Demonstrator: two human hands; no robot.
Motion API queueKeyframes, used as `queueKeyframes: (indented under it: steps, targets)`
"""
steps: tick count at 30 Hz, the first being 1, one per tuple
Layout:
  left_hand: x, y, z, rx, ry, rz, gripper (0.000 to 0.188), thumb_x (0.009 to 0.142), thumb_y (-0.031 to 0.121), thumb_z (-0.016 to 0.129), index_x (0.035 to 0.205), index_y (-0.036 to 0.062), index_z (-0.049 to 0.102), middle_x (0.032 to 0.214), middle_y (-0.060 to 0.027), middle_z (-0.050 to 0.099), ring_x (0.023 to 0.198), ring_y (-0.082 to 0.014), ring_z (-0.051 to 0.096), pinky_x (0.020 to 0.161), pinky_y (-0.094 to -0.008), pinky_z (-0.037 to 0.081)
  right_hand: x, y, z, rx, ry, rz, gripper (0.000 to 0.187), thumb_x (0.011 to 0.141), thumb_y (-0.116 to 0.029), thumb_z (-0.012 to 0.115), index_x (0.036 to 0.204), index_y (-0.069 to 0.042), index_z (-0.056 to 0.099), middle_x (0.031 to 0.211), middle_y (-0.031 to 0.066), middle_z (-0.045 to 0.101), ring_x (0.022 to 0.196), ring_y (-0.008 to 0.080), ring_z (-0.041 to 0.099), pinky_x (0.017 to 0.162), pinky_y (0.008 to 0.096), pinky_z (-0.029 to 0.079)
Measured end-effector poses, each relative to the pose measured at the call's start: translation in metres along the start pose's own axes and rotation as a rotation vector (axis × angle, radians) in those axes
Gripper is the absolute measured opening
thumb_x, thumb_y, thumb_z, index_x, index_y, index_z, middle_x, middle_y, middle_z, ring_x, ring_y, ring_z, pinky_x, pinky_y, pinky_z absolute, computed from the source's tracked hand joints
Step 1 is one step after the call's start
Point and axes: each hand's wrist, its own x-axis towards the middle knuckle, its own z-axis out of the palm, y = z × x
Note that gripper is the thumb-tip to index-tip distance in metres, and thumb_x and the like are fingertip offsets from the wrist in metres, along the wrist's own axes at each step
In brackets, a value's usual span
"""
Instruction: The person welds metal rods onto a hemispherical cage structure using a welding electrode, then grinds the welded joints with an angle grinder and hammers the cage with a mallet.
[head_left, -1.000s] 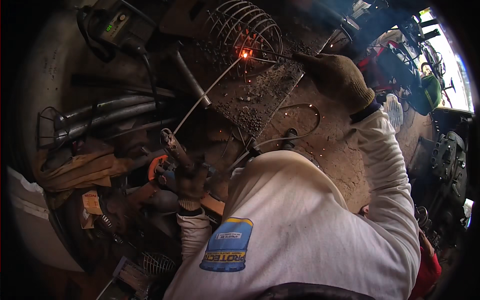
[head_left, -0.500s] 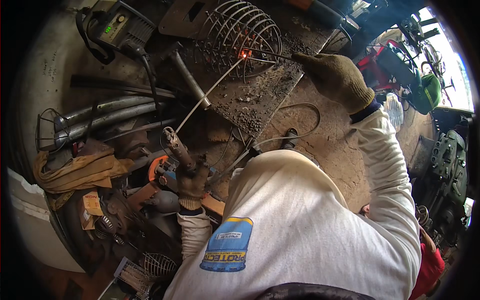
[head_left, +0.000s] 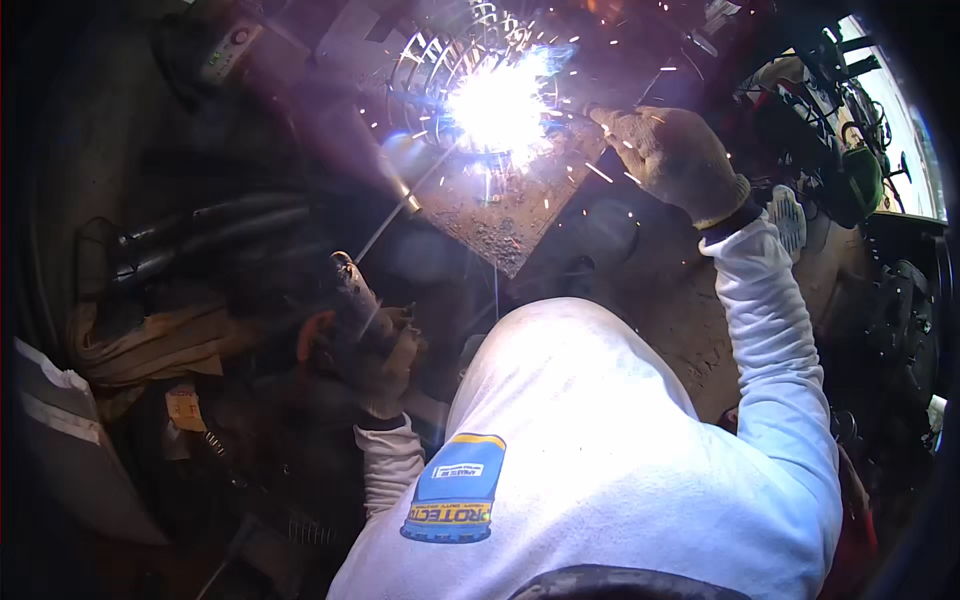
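My gloved left hand [head_left: 393, 368] is closed round a welding electrode holder [head_left: 355, 288]. A thin welding electrode [head_left: 385, 232] slants up from it toward a blinding white arc with flying sparks. The glare hides the tip and the spot being welded. Around the arc curve the bars of a round wire cage [head_left: 408, 72], which rests on a dirty metal plate [head_left: 490, 215]. To the right of the glare, my gloved right hand [head_left: 672, 158] pinches a thin dark metal rod [head_left: 572, 114], whose far end disappears in the light.
A welding machine [head_left: 232, 48] stands at the far left. Near the plate lies a pipe [head_left: 405, 192]; curved tubes [head_left: 215, 222], a tan cloth [head_left: 160, 345] and a yellow box [head_left: 183, 408] are at left. A green rounded object [head_left: 862, 185] is at far right. Sparks spread across the plate.
The small orange glow has become a bright arc with sparks, and the surroundings look darker. Both hands stay nearly where they were, each keeping its hold.
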Motion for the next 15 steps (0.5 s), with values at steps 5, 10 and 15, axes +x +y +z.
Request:
queueKeyframes:
  steps: [5, 10, 15]
  targets:
    - [0.002, 0.002, -0.002, 0.115, -0.009, 0.013, 0.028, 0.091, 0.006, 0.067, 0.117, 0.0002, 0.06, 0.09, -0.0077, 0.067, 0.072, -0.0135, 0.067, 0.066, -0.0294, 0.057, -0.006, 0.007, 0.007, 0.014, 0.058, -0.041, 0.03, 0.09, -0.009, 0.069, 0.12, -0.005, 0.073, 0.108, 0.0192, 0.074, 0.092, 0.0365, 0.071, 0.079, 0.042, 0.059]
    - [0.001, -0.025, -0.018, 0.883, 0.261, 0.409, 0.05, 0.101, 0.036, 0.056, 0.134, -0.0015, 0.057, 0.122, -0.0168, 0.065, 0.095, -0.0211, 0.065, 0.087, -0.0366, 0.053, -0.01, 0.005, 0.011, -0.043, 0.359, -0.191, 0.041, 0.09, -0.014, 0.068, 0.13, -0.009, 0.068, 0.09, 0.0103, 0.071, 0.079, 0.0299, 0.068, 0.069, 0.0391, 0.055]
    - [-0.003, -0.05, -0.026, 1.376, 0.39, 0.529, 0.066, 0.104, 0.05, 0.047, 0.146, -0.0014, 0.049, 0.139, -0.0192, 0.057, 0.115, -0.0318, 0.06, 0.101, -0.0464, 0.047, -0.004, -0.001, -0.002, -0.075, 0.047, -0.027, 0.038, 0.09, -0.013, 0.064, 0.127, -0.017, 0.07, 0.095, 0.0065, 0.072, 0.083, 0.0284, 0.07, 0.07, 0.039, 0.057]
